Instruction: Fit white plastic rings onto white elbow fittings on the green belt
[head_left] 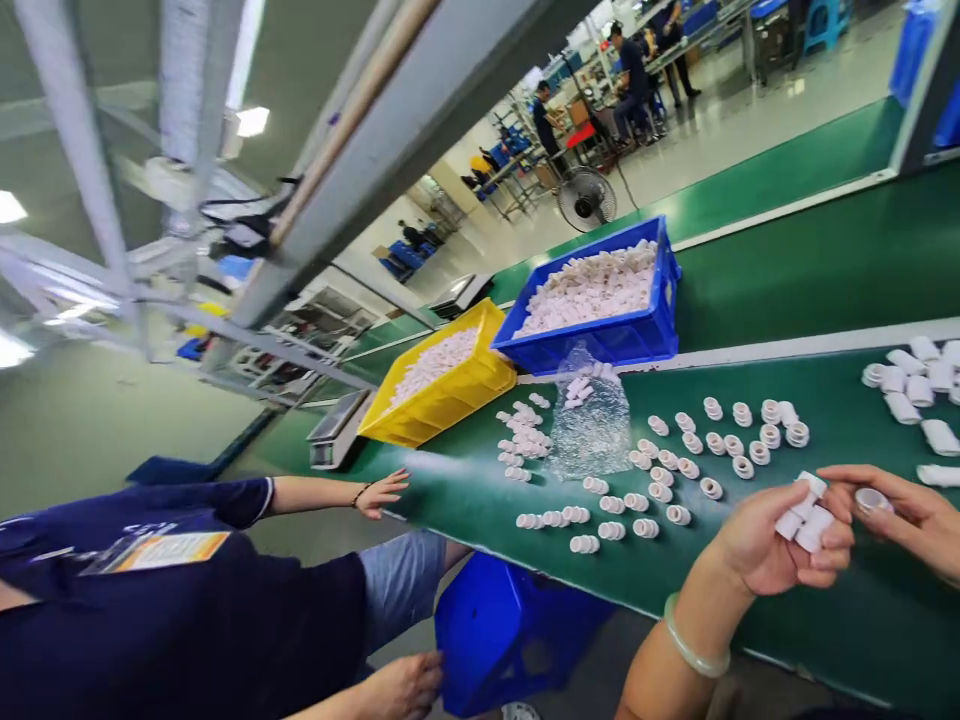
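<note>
My left hand (780,545), with a pale bangle on its wrist, holds several white plastic fittings (808,518) in its curled fingers. Beside it at the right, my right hand (911,515) grips one white ring-shaped fitting (872,500) between thumb and fingers. The two hands are close together over the green table. Many white fittings (691,442) lie spread on the table to the left of my hands, and more white fittings (911,372) lie at the right edge of the view.
A clear plastic bag (592,430) lies near a blue crate (600,340) and a yellow crate (450,395), both full of white parts. At the left stands a person (187,610) with one hand by the table edge, near a blue stool (495,630). A metal beam crosses overhead.
</note>
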